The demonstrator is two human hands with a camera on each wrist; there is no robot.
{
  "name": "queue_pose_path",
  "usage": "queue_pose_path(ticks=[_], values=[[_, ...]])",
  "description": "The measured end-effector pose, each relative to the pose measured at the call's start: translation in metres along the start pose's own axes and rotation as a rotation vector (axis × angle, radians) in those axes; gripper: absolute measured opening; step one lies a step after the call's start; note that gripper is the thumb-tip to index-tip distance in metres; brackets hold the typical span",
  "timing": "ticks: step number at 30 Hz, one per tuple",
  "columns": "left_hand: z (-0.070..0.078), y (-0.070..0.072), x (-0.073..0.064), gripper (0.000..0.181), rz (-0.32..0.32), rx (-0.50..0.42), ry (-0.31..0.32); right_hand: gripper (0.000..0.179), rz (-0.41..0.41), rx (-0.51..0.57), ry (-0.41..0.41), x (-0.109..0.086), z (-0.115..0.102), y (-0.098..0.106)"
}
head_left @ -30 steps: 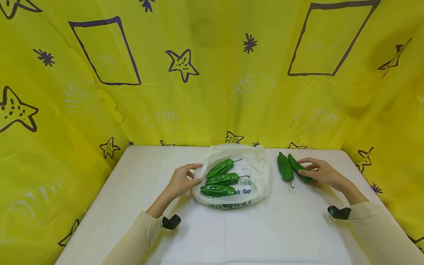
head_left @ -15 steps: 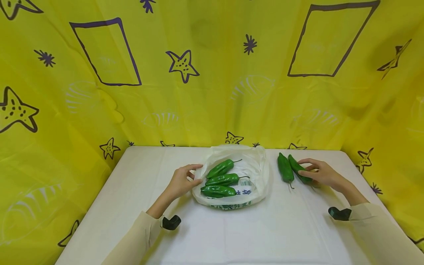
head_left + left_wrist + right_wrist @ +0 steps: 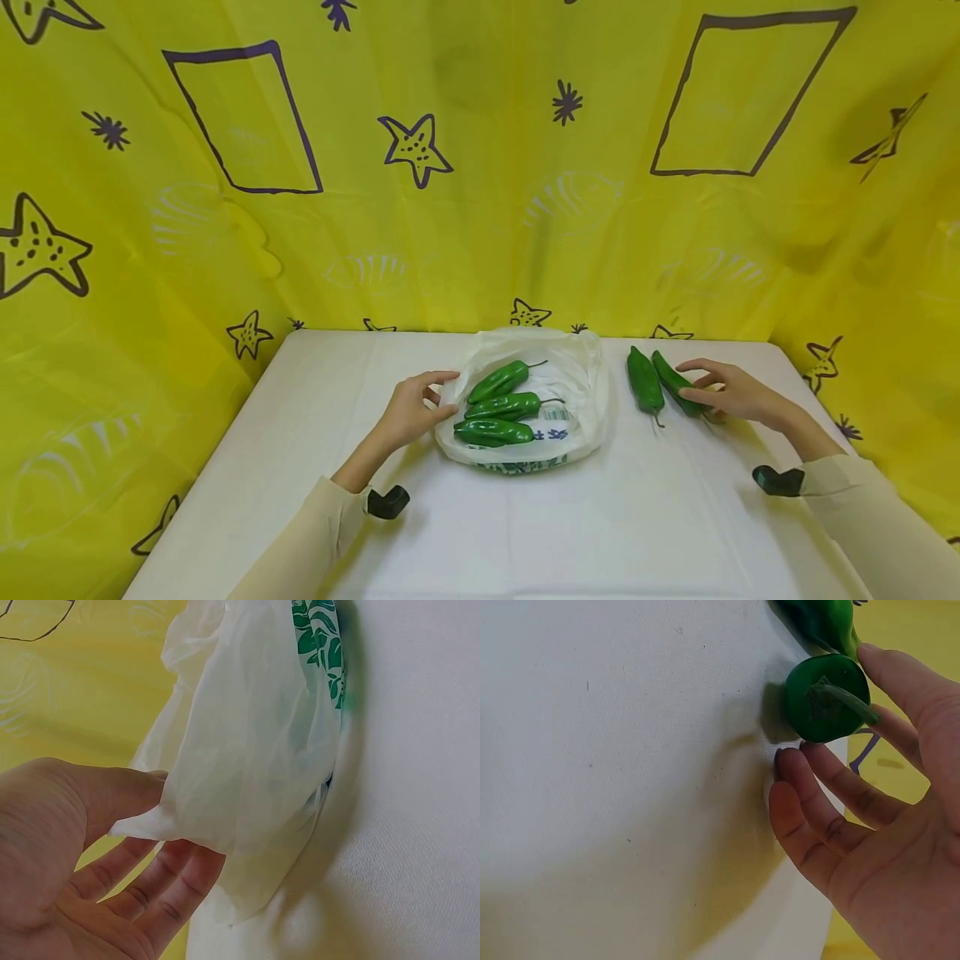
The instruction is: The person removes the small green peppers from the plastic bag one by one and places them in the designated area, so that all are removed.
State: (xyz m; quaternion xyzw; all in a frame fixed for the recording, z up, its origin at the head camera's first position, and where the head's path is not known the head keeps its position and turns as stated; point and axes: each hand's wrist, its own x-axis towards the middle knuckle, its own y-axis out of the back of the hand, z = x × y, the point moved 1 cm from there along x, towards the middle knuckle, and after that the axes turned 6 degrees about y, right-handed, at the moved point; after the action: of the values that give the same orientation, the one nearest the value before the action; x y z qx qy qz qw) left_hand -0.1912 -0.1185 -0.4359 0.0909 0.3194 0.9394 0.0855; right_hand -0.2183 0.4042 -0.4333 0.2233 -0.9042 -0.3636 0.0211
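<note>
Pinching the plastic bag [image 3: 590, 392]: left hand [image 3: 411, 410]; right hand [image 3: 731, 392]: grip curls loosely around one green pepper [image 3: 671, 381].

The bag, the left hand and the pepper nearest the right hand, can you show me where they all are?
Bag [image 3: 247, 742]: left wrist view, on its side.
Left hand [image 3: 407, 411]: head view, on the back of the hand.
Pepper [image 3: 821, 711]: right wrist view, on its stem end.
</note>
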Motion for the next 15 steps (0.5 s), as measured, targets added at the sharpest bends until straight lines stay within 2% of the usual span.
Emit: queue_pose_path(ticks=[10, 15], values=[[0.000, 0.001, 0.001, 0.051, -0.003, 0.004, 0.018, 0.065, -0.052, 0.027, -0.003, 0.000, -0.004, 0.007], [0.001, 0.001, 0.000, 0.050, 0.001, 0.002, 0.000, 0.067, -0.072, -0.022, 0.008, -0.001, -0.010, 0.012]])
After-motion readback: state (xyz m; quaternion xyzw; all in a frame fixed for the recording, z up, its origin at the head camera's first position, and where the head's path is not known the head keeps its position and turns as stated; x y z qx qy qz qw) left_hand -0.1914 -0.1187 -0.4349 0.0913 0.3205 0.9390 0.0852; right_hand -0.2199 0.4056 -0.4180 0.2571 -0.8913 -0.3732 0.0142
